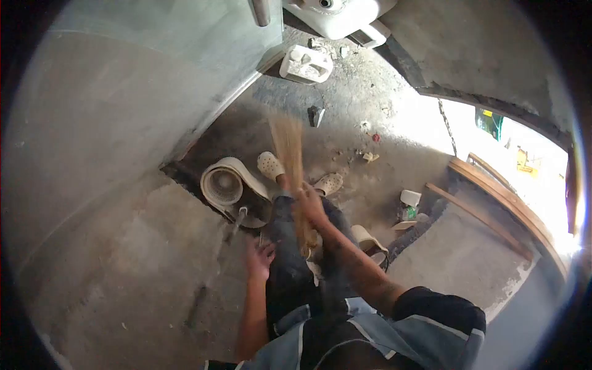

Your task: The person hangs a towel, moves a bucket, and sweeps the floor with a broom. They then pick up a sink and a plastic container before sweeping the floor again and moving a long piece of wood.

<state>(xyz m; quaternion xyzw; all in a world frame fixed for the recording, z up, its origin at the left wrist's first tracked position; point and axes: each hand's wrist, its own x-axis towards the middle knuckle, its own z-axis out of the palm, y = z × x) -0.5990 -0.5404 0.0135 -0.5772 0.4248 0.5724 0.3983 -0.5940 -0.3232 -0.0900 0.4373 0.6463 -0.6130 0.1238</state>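
Broom: here it is, the straw broom (288, 151) out in front of the shins, its spread end between and beyond the two pale clogs, left (270, 165) and right (329, 183).
Right hand: closed firmly around the bound straw, this right hand (310, 205), nearer the narrow end than the fan.
Left hand: the left hand (261, 258) hangs beside the knee, fingers loosely parted, nothing seen in them, near a pipe (235, 225).
Long axis: running away from the body and leaning slightly left; narrow end toward the lap, fan pointing out toward the white jug (306, 65).
Bristle tips: blurred, so probably swinging; whether they touch the floor (345, 105), I can't tell.
Step in hand: looks like a one-handed broom stroke.
Next move: a stroke toward the scattered debris (370, 156) would call for tips low, angled right, clear of the right clog.
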